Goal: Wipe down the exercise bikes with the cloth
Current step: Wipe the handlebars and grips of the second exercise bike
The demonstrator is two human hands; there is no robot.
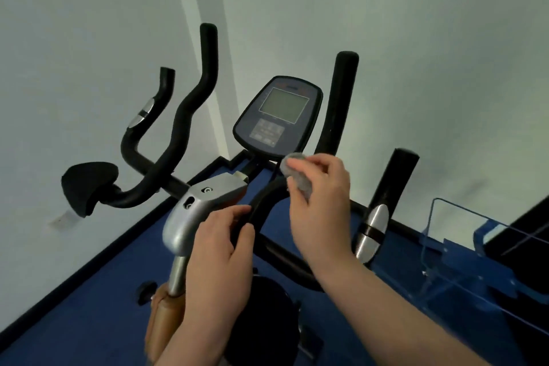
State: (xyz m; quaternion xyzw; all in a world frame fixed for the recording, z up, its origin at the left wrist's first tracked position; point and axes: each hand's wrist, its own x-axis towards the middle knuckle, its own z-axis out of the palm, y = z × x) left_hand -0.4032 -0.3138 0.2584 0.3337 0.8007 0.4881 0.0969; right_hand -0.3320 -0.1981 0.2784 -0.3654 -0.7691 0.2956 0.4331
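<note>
An exercise bike fills the middle of the view, with a dark console (277, 117) and grey screen, black foam handlebars (190, 104) and a silver stem bracket (202, 202). My left hand (219, 252) grips the curved black handlebar tube (264, 202) just right of the bracket. My right hand (320, 205) pinches a small bunched grey cloth (297, 177) just below the console, above the same tube.
A black arm pad (87, 186) juts out at the left. Upright black grips (341, 104) (392, 187) stand at the right, one with a silver pulse sensor (372, 229). Blue floor (89, 291) meets white walls. A clear plastic holder (475, 252) sits at the right.
</note>
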